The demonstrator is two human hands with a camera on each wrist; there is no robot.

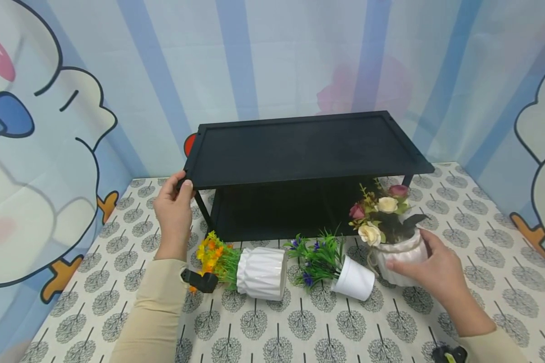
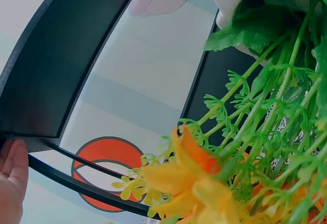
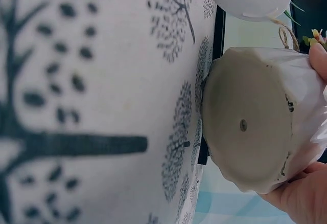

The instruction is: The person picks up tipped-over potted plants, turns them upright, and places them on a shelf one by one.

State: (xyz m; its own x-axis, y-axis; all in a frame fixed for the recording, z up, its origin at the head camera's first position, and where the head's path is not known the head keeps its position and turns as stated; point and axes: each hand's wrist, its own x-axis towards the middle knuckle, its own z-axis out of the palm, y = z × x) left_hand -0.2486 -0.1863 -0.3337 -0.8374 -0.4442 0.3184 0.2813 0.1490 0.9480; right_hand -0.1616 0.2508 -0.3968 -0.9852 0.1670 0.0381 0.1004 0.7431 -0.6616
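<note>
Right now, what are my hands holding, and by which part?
The right hand grips the rose pot by its sides; the left hand holds the black shelf at its upper front-left corner.

Pale blue backdrop with darker blue stripes, cartoon figures at both sides, tree-print cloth below

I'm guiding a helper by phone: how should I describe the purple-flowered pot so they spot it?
Find the black shelf unit on the tree-patterned cloth. In front of it, the small white pot lies on its side, between a ribbed pot with yellow-orange flowers and a held pot with roses. It alone has smooth sides and purple flowers.
</note>
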